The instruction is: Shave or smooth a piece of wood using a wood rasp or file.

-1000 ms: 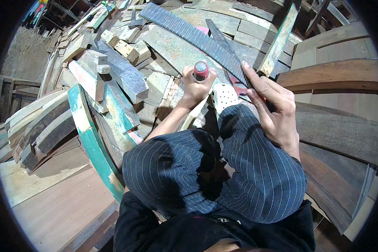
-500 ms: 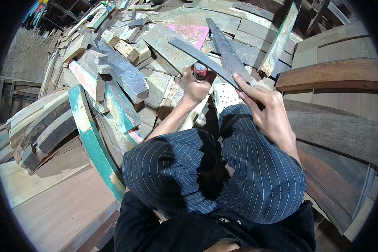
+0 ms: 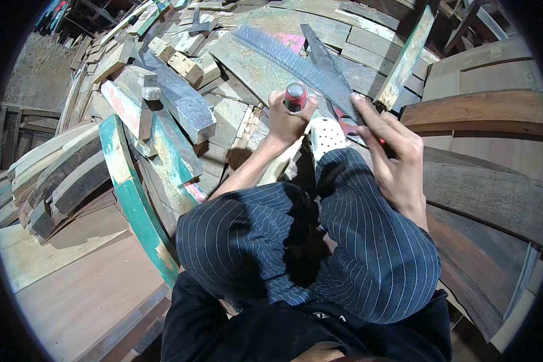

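My left hand point(image 3: 285, 122) is closed around the handle of a tool whose red-capped end point(image 3: 295, 95) sticks up above my fist. My right hand point(image 3: 396, 158) grips the near end of a long grey weathered plank point(image 3: 295, 63) that points away to the upper left; a darker narrow strip point(image 3: 323, 57) lies across it. Something red point(image 3: 346, 128) shows just under my right fingers; what it is cannot be told. Between my hands sits my white perforated shoe point(image 3: 327, 136). My knees in dark pinstriped trousers point(image 3: 368, 241) fill the middle.
Heaped old planks and wood blocks lie all around, some with flaking teal and pink paint. A teal-edged board point(image 3: 133, 199) leans at my left. Curved brown boards point(image 3: 482, 114) stack at the right. A flat pale panel point(image 3: 72, 289) lies at lower left.
The grey plank in my right hand has swung and shifted, its far end now pointing more to the upper left. My left hand has stayed on the red-capped tool, moving slightly.
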`<state>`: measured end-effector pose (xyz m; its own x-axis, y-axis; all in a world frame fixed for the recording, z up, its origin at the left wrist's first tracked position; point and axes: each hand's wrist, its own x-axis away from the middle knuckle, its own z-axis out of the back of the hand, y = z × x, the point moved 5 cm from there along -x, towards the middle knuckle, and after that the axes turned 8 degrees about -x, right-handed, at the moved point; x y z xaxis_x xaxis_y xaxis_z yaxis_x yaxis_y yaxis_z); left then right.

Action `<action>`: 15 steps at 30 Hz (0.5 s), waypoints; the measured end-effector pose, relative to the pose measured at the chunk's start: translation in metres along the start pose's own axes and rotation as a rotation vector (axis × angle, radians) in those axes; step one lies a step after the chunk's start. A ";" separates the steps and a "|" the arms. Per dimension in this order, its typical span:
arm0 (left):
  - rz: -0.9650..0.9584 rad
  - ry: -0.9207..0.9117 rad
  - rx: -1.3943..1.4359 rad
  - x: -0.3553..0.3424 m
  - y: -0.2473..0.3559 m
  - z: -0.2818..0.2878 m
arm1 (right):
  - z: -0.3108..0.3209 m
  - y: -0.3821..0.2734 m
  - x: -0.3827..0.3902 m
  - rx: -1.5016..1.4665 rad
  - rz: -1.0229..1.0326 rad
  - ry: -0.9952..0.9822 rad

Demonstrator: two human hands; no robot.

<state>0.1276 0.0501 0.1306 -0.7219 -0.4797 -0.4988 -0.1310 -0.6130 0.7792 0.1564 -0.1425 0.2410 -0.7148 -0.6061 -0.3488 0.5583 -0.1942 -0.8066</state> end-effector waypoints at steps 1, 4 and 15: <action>0.000 0.000 -0.001 0.002 -0.002 -0.003 | 0.001 -0.001 0.000 -0.119 0.040 0.060; -0.061 -0.064 -0.001 -0.005 0.005 0.006 | -0.003 0.003 0.000 -0.001 0.009 -0.066; -0.017 -0.053 0.154 0.003 -0.023 -0.007 | 0.019 0.102 0.016 -0.088 -0.593 0.291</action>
<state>0.1337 0.0583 0.1087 -0.7528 -0.4337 -0.4952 -0.2433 -0.5158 0.8214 0.2095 -0.1865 0.1623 -0.9817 -0.1801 0.0616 0.0074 -0.3593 -0.9332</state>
